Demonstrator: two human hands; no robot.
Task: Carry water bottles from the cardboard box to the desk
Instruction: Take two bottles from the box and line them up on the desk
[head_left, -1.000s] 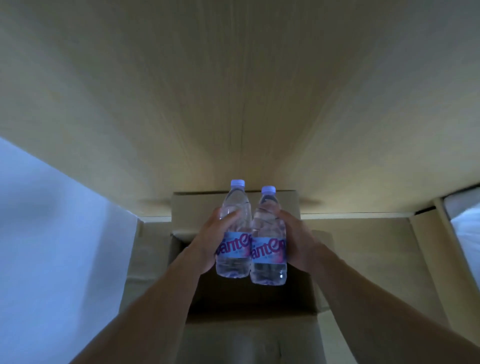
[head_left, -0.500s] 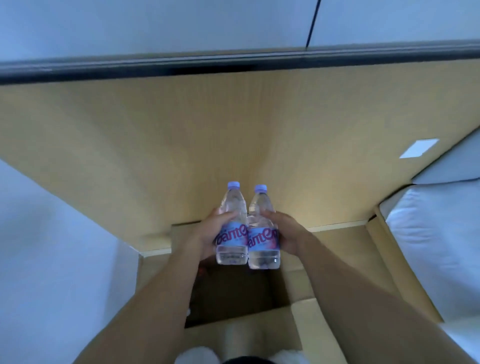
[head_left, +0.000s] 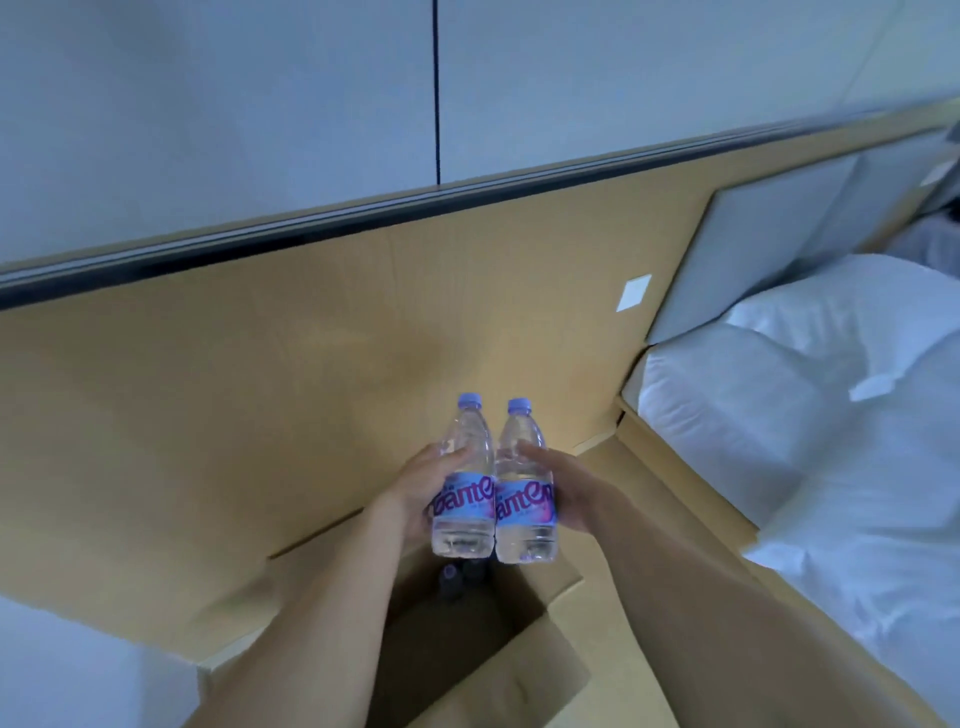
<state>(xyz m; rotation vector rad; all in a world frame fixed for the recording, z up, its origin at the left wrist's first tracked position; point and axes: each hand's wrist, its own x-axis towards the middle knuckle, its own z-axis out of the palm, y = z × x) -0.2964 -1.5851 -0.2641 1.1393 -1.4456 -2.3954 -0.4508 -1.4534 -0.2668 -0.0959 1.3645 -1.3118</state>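
Left hand (head_left: 415, 493) grasps the left water bottle (head_left: 464, 480) around its labelled middle, thumb across the clear shoulder above the label. Right hand (head_left: 574, 493) grasps the right water bottle (head_left: 523, 486) the same way, fingers wrapped behind it. Both bottles stand upright, lilac caps up, touching side by side between the two hands, held in the air. Directly beneath the hands lies the open cardboard box (head_left: 540, 660), flaps spread; dark bottle caps (head_left: 449, 574) show in its shadowed interior just under the held bottles. Beyond the hands rises a tan wooden panel (head_left: 260, 389), topped by a dark rail. To the right of the right hand lies a bed with white bedding (head_left: 805, 415).
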